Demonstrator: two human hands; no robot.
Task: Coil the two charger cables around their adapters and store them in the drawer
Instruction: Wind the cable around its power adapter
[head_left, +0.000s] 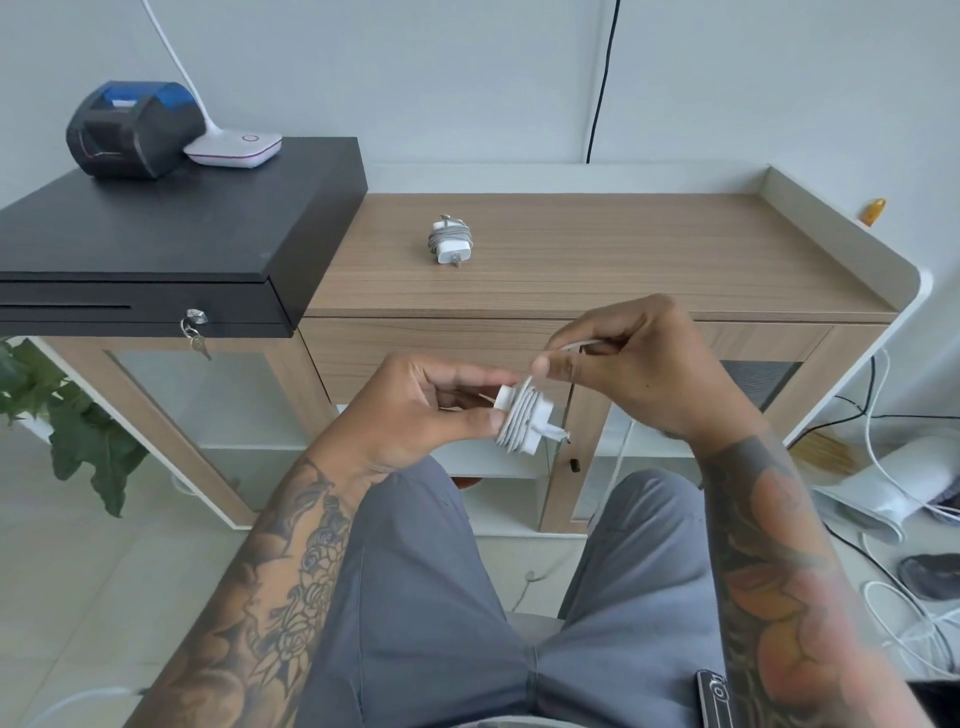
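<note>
A white charger adapter (450, 239) with grey cable coiled around it lies on the wooden desk top (623, 249), left of middle. Below the desk's front edge, my left hand (415, 410) grips a second white adapter (522, 421) that has several turns of white cable round it. My right hand (634, 369) pinches the loose end of that white cable (576, 345) just above the adapter. The closed drawer front (415, 348) runs under the desk top, behind my hands.
A black cash drawer (156, 244) with keys (195, 327) sits on the desk's left end, carrying a dark printer (132, 130) and a white lamp base (234, 148). A plant (57, 410) stands at left. Loose cables (914, 613) lie on the floor at right.
</note>
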